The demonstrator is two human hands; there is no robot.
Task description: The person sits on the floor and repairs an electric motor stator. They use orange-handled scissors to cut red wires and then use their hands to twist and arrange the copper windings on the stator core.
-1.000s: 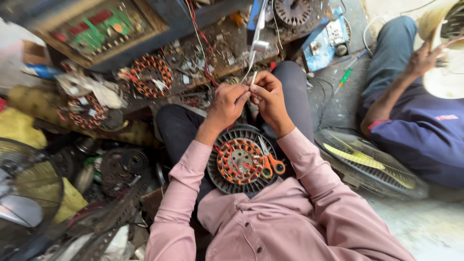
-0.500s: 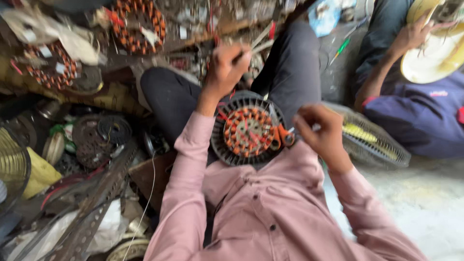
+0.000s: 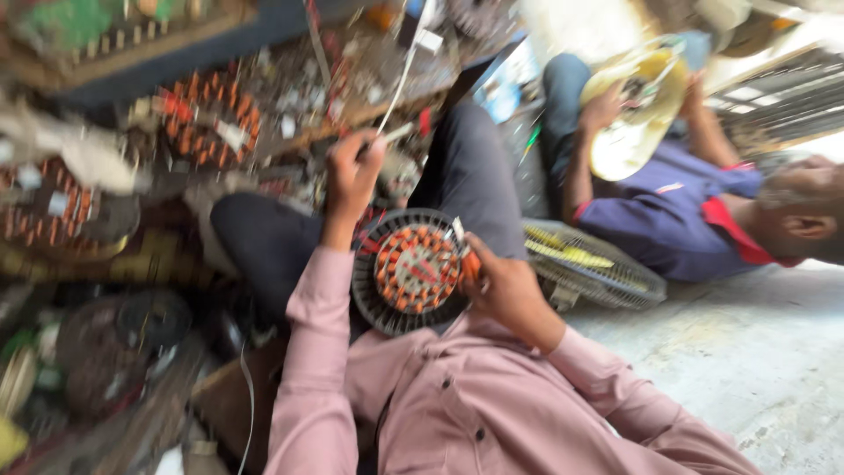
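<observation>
Both hands work over our lap: our left hand (image 3: 353,176) is raised up and away from us, fingers pinched shut on a thin white wire (image 3: 397,84) that runs on upward toward the cluttered workbench (image 3: 264,97), while our right hand (image 3: 501,286) curls around the right edge of the round motor stator (image 3: 411,271), with something orange at its fingertips that the blur keeps us from naming. That stator, a dark ring with copper-orange coils, rests flat on our lap between our knees, its face turned up toward us. It lies just below the left hand and touches the right, so the right hand is plainly the nearer one. The wire's long axis runs steeply upward, away from the stator and leaning right toward the workbench. To our right another person in a blue shirt (image 3: 668,220) holds a yellowish fan housing (image 3: 629,123), with a wire fan guard (image 3: 585,264) lying on the floor between us.
</observation>
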